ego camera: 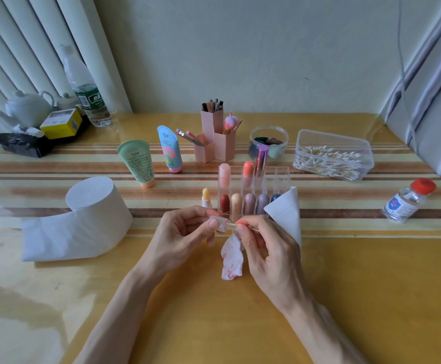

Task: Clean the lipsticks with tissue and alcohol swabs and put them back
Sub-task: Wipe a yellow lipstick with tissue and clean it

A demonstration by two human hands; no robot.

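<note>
My left hand (185,232) grips a small pale lipstick part (219,223) just in front of the clear lipstick organizer (282,177). My right hand (264,248) pinches a cotton swab (230,225) whose tip touches that part. The same hand holds a red-stained tissue (230,261) hanging below it and a clean white folded tissue (286,214) sticking up to the right. The organizer holds several capped lipsticks (236,203) in pink, orange, red, beige and purple. A yellow-tipped lip balm (206,197) stands left of the organizer.
A toilet paper roll (90,214) lies at left with its tail unrolled. A clear box of cotton swabs (332,156) and an alcohol bottle (408,200) with a red cap sit at right. Two cream tubes (136,161), pink brush holders (214,137) and a sponge jar (268,140) stand behind.
</note>
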